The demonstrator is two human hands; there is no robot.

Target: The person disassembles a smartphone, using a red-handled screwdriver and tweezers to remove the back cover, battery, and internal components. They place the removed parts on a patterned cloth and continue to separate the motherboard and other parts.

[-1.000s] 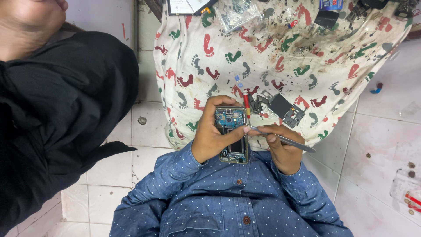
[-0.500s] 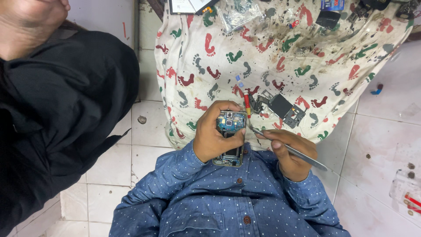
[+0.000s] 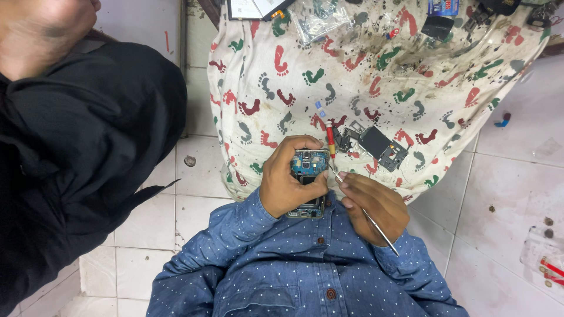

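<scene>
Left hand (image 3: 289, 186) fingers wrapped the opened phone (image 3: 308, 183) at frame centre, right hand (image 3: 374, 205) pinched thin metal tweezers (image 3: 363, 212) at its board; I judged a slip could gouge components or flick parts onto the footprint cloth (image 3: 376, 70).

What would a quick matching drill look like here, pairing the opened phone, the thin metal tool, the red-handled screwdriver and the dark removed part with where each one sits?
Things:
1. opened phone
2. thin metal tool
3. red-handled screwdriver
4. dark removed part

Places:
A. lying on the footprint cloth, just beyond the phone
B. in the grip of the left hand
C. on the cloth, right of the screwdriver
D. in the right hand, tip at the phone's edge

Pairs: 1-B, 2-D, 3-A, 4-C
</scene>
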